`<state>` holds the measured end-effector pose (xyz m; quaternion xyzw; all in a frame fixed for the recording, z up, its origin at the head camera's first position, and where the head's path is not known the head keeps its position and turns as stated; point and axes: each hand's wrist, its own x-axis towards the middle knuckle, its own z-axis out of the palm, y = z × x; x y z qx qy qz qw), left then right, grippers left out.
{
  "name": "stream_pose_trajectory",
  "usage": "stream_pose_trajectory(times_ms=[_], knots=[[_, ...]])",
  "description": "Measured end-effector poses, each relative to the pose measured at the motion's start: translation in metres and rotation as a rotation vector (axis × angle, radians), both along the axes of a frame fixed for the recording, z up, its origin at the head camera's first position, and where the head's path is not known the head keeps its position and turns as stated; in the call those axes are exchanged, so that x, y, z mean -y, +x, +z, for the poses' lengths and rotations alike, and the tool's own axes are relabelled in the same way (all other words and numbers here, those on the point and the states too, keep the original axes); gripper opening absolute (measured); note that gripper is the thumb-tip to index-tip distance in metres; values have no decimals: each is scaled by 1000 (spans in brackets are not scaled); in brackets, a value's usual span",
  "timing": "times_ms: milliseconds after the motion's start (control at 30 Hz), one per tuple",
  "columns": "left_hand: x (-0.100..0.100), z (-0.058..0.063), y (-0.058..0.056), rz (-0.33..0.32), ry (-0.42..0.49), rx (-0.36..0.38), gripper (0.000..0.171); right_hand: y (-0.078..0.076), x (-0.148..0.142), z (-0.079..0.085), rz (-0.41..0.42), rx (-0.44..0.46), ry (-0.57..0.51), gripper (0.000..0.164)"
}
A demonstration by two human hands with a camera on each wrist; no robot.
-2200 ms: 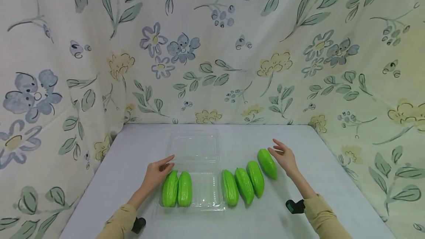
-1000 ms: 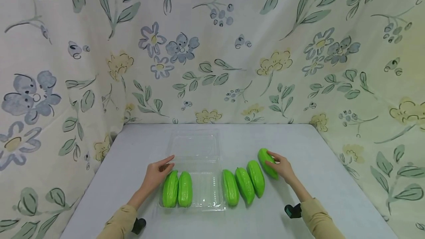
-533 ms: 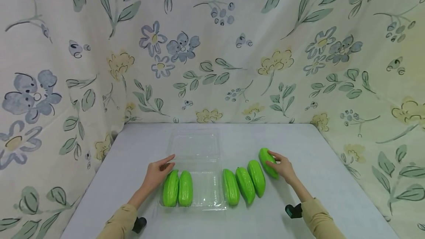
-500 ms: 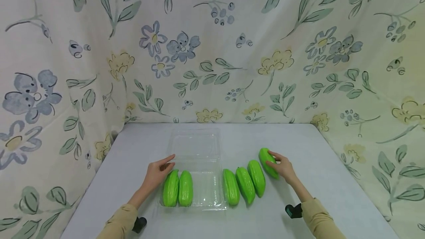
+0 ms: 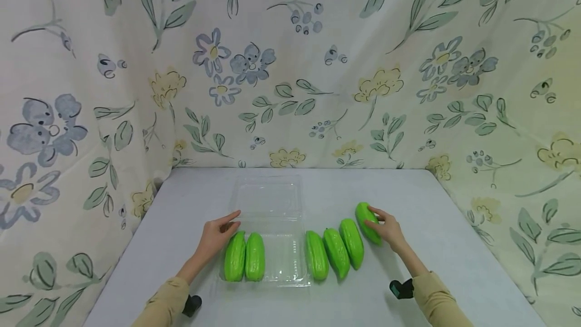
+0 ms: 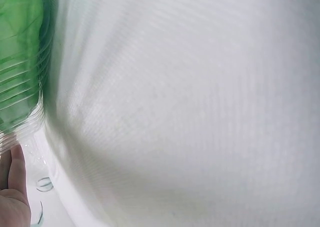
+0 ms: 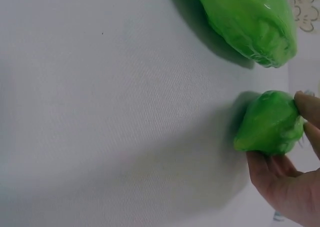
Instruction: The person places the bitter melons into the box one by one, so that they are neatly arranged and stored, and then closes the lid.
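At the right, my right hand (image 5: 391,230) grips a bright green gourd-like vegetable (image 5: 364,218), ridged and tapered at one end. In the right wrist view, thumb and fingers lie on opposite sides of this green vegetable (image 7: 270,123), which is close over the white table. My left hand (image 5: 213,240) rests at the left side of a clear plastic clamshell box (image 5: 283,261), its fingers fairly straight near the hinge. Two similar vegetables (image 5: 255,257) lie side by side in the left part of that box. The left wrist view shows fingers (image 6: 17,169) at the box's corner.
Three more green vegetables (image 5: 317,256) lie in a slanting row between the box and my right hand. The box's lid (image 5: 268,197) is folded back flat, away from me. A floral curtain (image 5: 290,115) stands behind the table (image 5: 363,302). Black cameras (image 5: 401,289) sit at both wrists.
My right hand has come down from beyond the rightmost vegetable and taken hold of it. In the last second it has stayed nearly still. My left hand keeps its place at the box.
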<state>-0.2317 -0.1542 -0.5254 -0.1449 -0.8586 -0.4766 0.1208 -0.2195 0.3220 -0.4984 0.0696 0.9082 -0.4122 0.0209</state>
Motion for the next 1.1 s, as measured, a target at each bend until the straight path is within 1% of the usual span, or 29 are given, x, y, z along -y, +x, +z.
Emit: stream_pose_trajectory(times_ms=[200,467,733,867,967,1100], knots=[[-2,-2,-1,-1,12,-7,35,0,1,-2,-27,-24,-20,57],[-3,-6,-2,0,20,1,36,1,-1,-1,-73,-5,-77,61],[-3,-2,-1,-9,7,-2,35,3,-1,7,-111,59,-201,64],[-1,-1,-1,-13,0,-6,35,5,-1,9,-127,78,-241,66],[0,-1,-1,-13,-6,-13,35,7,-1,10,-124,88,-260,68],[1,-3,-2,-12,-7,-39,34,8,0,13,-125,98,-285,70]])
